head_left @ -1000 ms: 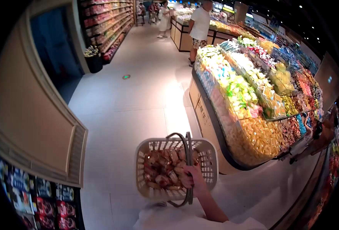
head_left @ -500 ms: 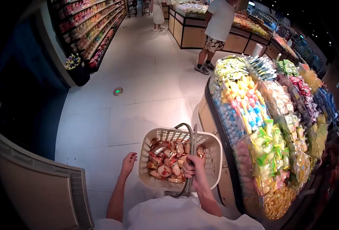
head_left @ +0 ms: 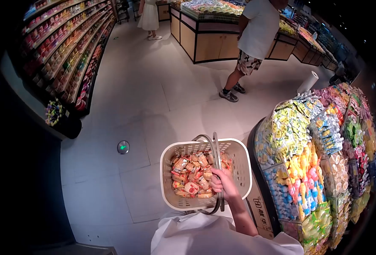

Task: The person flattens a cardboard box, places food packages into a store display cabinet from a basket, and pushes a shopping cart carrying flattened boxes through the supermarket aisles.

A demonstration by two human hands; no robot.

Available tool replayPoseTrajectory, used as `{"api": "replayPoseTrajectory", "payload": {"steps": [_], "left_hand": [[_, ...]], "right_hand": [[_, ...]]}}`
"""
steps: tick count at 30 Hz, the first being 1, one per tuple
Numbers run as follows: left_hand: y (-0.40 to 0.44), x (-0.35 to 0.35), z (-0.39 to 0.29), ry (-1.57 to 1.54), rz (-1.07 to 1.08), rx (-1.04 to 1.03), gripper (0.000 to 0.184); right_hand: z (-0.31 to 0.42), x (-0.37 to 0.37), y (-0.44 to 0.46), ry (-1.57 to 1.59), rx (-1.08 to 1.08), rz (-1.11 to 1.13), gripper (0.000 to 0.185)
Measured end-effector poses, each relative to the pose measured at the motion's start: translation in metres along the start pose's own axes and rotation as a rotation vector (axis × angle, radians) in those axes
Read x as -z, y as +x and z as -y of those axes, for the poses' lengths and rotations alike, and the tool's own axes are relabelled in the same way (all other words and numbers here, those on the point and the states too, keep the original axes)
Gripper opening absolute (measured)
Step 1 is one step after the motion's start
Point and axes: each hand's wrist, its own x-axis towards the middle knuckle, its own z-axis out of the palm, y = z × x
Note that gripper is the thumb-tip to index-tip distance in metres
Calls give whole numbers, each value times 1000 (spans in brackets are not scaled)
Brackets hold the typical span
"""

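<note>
My right hand is wrapped round the grey handles of a shopping basket in front of my body. The basket is pale, with slotted walls. Inside it lie several small wrapped packages in clear and red wrapping, filling the bottom. The two handles stand upright, close together, across the basket. My left hand is out of view. Just right of the basket is a candy display with many wrapped sweets in clear compartments.
A person in a white shirt stands ahead near another display counter. Farther off is a person in a pale skirt. Stocked shelves line the left, with a black bin at their near end. A round floor marker glows green.
The view has moved forward along the aisle, and the standing person and shelves appear nearer. My left hand, seen half a second ago left of the basket, has left the view. My right hand keeps its hold.
</note>
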Motion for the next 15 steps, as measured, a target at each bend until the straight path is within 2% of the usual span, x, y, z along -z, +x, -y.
{"api": "replayPoseTrajectory", "payload": {"steps": [2,4,6,8,9,10,11,12,13,15], "left_hand": [[59,66,-84,-25,-55,-46,24],[133,136,-190,-88,-152,-153,24],[195,207,-332,-223,-236,-297,23],[227,269,-505,-333,-272,-467,23],[244,290,-588,-357,-232,-587,25],[261,307,-667,-333,-206,-776,18],[260,320,-745,-258,-228,-745,17],[272,327,-811,-215,-249,-860,17],[285,329,-866,-178,-273,-977,17],[296,326,-956,-144,-258,-1050,16]], "right_hand": [[43,-24,67,-98,1,14,24],[80,-44,128,-143,133,59,26],[132,-65,184,-145,57,36,26],[174,-73,244,-209,52,-19,25],[193,-75,276,-279,35,-61,25],[212,-78,312,-268,44,-68,25],[232,-82,350,-303,58,-88,28],[256,-85,389,-345,77,-105,31],[279,-87,428,-352,45,-142,29],[319,-83,508,-399,68,-116,29]]}}
